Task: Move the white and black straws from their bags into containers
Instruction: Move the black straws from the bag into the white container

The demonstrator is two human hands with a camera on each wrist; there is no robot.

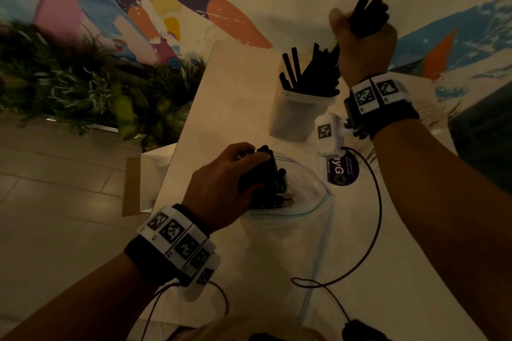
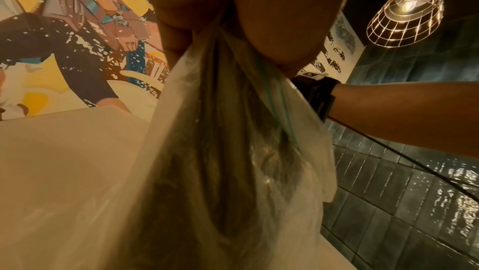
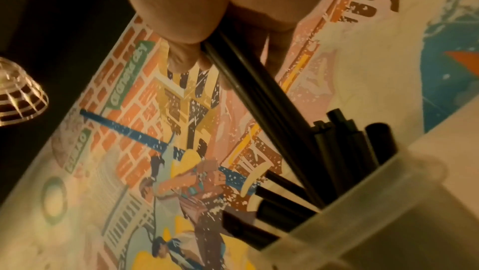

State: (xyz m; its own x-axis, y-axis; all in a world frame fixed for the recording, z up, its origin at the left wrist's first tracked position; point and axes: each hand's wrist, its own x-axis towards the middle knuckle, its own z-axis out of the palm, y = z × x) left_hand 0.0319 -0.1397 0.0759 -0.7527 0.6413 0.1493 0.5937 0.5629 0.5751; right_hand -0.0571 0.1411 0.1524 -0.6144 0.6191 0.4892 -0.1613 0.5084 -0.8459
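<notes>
A translucent container [image 1: 297,116] stands at the far side of the white table [image 1: 221,108], with several black straws [image 1: 310,72] leaning in it. My right hand [image 1: 360,44] grips a bundle of black straws [image 1: 367,15] just above it, their lower ends reaching in among the others. The right wrist view shows that bundle [image 3: 259,100] slanting down into the container [image 3: 362,202]. Nearer me, my left hand [image 1: 230,183] grips a clear zip bag [image 1: 299,219] round the black straws [image 1: 270,177] standing in it. In the left wrist view the bag [image 2: 220,151] hangs from my fingers [image 2: 272,28]. No white straws are in view.
A dark round sticker [image 1: 342,171] lies on the table right of the bag, with a black cable [image 1: 378,210] looping over it. Green plants [image 1: 83,83] line the wall at left. A brown and white box [image 1: 141,183] sits on the floor by the table's left edge.
</notes>
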